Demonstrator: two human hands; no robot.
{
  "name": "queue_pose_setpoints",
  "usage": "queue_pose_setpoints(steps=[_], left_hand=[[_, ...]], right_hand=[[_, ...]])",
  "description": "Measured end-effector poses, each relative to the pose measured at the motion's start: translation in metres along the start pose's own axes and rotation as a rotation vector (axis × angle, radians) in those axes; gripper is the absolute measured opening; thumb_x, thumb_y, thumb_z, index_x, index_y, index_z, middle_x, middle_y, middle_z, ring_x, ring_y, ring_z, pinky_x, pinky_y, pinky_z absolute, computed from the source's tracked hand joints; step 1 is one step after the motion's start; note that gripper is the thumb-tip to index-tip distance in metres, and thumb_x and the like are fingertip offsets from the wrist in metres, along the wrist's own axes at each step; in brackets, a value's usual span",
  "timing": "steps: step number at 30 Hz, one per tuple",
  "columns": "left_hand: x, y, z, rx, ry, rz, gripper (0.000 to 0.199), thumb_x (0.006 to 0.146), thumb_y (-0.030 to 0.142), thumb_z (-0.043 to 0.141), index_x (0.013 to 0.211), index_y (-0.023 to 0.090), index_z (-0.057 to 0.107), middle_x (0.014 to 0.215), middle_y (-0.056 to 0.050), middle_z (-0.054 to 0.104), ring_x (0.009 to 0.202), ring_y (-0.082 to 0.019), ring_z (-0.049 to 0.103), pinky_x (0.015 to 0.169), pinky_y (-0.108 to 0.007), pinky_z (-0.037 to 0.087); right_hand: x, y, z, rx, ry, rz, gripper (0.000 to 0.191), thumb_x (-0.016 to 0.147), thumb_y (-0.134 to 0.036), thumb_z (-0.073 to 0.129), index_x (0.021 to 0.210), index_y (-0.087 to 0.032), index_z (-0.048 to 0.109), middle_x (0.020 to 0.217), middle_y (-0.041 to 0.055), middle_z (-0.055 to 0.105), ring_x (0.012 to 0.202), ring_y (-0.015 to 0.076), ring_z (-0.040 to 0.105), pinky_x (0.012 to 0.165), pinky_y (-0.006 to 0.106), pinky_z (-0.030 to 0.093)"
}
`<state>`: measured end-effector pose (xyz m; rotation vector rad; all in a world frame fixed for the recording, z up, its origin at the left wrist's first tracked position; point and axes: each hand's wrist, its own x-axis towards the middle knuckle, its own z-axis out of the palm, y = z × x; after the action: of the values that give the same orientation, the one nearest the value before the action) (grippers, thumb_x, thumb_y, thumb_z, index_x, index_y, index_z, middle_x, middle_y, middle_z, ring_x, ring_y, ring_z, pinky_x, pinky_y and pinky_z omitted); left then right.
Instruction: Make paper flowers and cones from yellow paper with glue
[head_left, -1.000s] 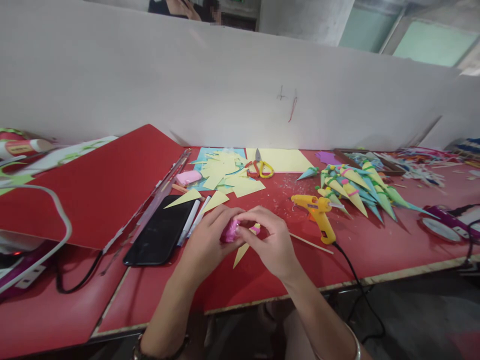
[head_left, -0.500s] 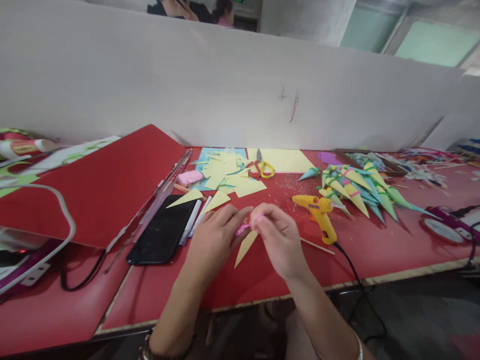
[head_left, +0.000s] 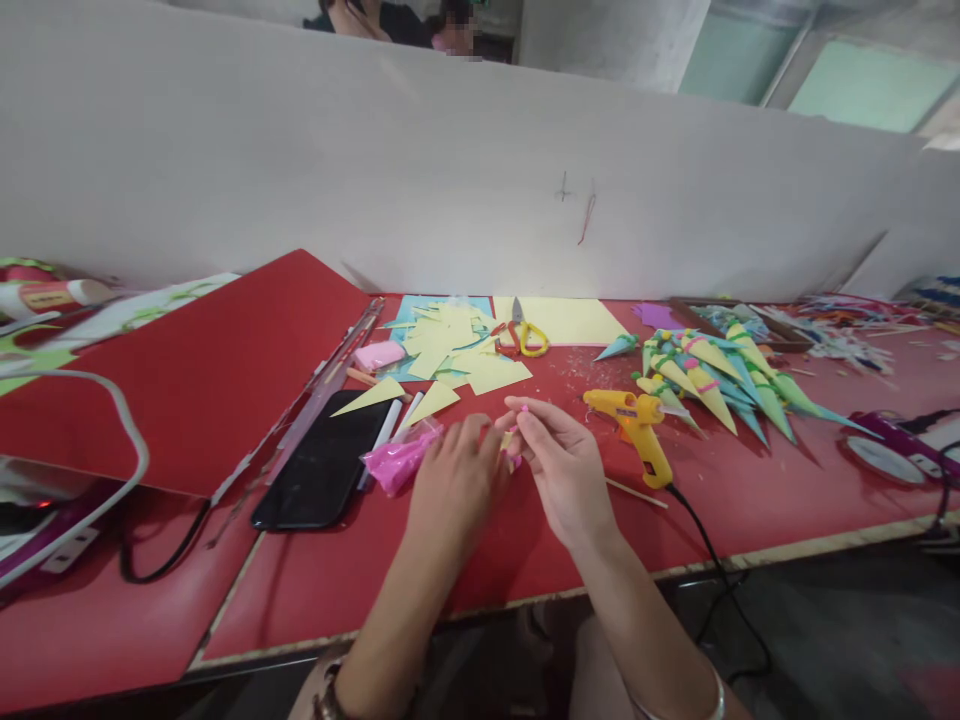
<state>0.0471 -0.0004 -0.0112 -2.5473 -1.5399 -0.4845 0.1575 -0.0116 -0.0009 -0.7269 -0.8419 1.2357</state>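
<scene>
A small bit of pink clay [head_left: 524,409] is pinched between the thumb and forefinger of my right hand [head_left: 562,465]. My left hand [head_left: 459,480] is just beside it, fingers curled over a yellow paper cone [head_left: 507,440] of which only a little shows, with pink at its edge. Left of that hand, a clear plastic bag of pink clay [head_left: 399,460] lies on the red table. A yellow glue gun [head_left: 636,425] rests to the right of my hands, above a thin wooden stick [head_left: 637,493].
Decorated paper cones [head_left: 712,375] are heaped at the right. Cut yellow paper pieces [head_left: 450,345] and scissors [head_left: 519,335] lie behind my hands. A black phone [head_left: 326,465] and a large red board [head_left: 210,370] are on the left. A white partition [head_left: 450,170] rises at the back.
The bag of pink clay now lies left of my left hand. The yellow cone has gone from the table below my hands to my left fingers. My right hand has raised a pink bit.
</scene>
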Motion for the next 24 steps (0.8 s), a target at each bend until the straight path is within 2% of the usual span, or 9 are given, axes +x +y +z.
queue_pose_setpoints(steps=[3,6,8,10,12,15,19,21,24], left_hand=[[0.0,0.011,0.005,-0.02,-0.097,-0.016,0.028,0.08,0.027,0.054,0.106,0.017,0.055,0.101,-0.012,0.059,0.087,-0.027,0.059,0.069,-0.037,0.047],[-0.002,0.01,0.006,-0.048,-0.168,-0.052,0.023,0.079,0.024,0.056,0.102,0.019,0.056,0.088,-0.008,0.062,0.078,-0.023,0.061,0.061,-0.03,0.045],[-0.001,0.007,0.005,-0.11,-0.177,-0.112,0.023,0.081,0.021,0.052,0.104,0.021,0.055,0.086,-0.007,0.062,0.073,-0.02,0.062,0.056,-0.026,0.042],[0.0,0.002,0.004,-0.266,-0.129,-0.172,0.026,0.083,0.022,0.047,0.108,0.021,0.053,0.092,-0.007,0.062,0.077,-0.02,0.061,0.057,-0.025,0.042],[0.001,-0.002,0.003,-0.501,-0.013,-0.208,0.028,0.086,0.025,0.042,0.112,0.018,0.049,0.096,-0.008,0.062,0.081,-0.019,0.06,0.063,-0.026,0.043],[0.002,-0.005,0.0,-0.859,0.136,-0.288,0.028,0.088,0.031,0.037,0.109,0.017,0.048,0.081,-0.003,0.06,0.071,-0.016,0.056,0.066,-0.026,0.042],[0.002,-0.004,-0.004,-1.253,0.133,-0.49,0.022,0.085,0.036,0.04,0.094,0.019,0.051,0.057,0.005,0.048,0.052,-0.012,0.046,0.053,-0.022,0.037],[0.002,-0.004,-0.006,-1.37,0.124,-0.555,0.019,0.083,0.037,0.043,0.09,0.021,0.052,0.052,0.006,0.046,0.049,-0.011,0.043,0.05,-0.021,0.034],[0.003,-0.005,-0.006,-1.473,0.149,-0.634,0.018,0.082,0.036,0.047,0.088,0.021,0.053,0.05,0.006,0.045,0.049,-0.01,0.041,0.05,-0.02,0.032]], right_hand=[[0.0,0.001,0.0,-0.006,0.029,-0.017,0.01,0.071,-0.028,0.066,0.076,-0.019,0.068,0.064,-0.0017,0.062,0.054,0.0076,0.05,0.055,0.021,0.041],[0.002,0.001,-0.001,0.017,0.048,-0.051,0.018,0.073,-0.035,0.064,0.067,-0.018,0.066,0.055,-0.0035,0.056,0.051,0.0068,0.046,0.054,0.021,0.039],[0.003,0.001,-0.003,0.038,0.061,-0.051,0.02,0.074,-0.036,0.063,0.067,-0.018,0.067,0.053,-0.0045,0.052,0.049,0.0057,0.043,0.053,0.02,0.038],[0.004,0.001,-0.004,0.025,0.08,-0.034,0.017,0.074,-0.034,0.064,0.075,-0.018,0.069,0.056,-0.0045,0.053,0.052,0.0054,0.043,0.054,0.02,0.038],[0.004,0.0,-0.005,-0.009,0.095,-0.023,0.015,0.073,-0.029,0.064,0.082,-0.018,0.069,0.062,-0.0036,0.056,0.056,0.006,0.046,0.059,0.021,0.04],[0.004,0.0,-0.006,-0.02,0.098,-0.031,0.015,0.074,-0.027,0.063,0.085,-0.019,0.069,0.067,-0.0027,0.059,0.059,0.0066,0.049,0.061,0.022,0.042],[0.004,0.002,-0.005,-0.069,0.081,-0.025,0.015,0.074,-0.027,0.062,0.085,-0.019,0.069,0.067,-0.0021,0.061,0.057,0.0073,0.051,0.06,0.023,0.044],[0.004,0.004,-0.005,-0.055,0.087,0.015,0.017,0.071,-0.024,0.064,0.086,-0.019,0.069,0.071,-0.001,0.063,0.06,0.0081,0.053,0.063,0.024,0.045],[0.006,0.007,-0.003,0.094,0.121,0.132,0.019,0.065,-0.022,0.067,0.083,-0.018,0.07,0.074,0.0005,0.064,0.068,0.0091,0.056,0.071,0.024,0.047]])
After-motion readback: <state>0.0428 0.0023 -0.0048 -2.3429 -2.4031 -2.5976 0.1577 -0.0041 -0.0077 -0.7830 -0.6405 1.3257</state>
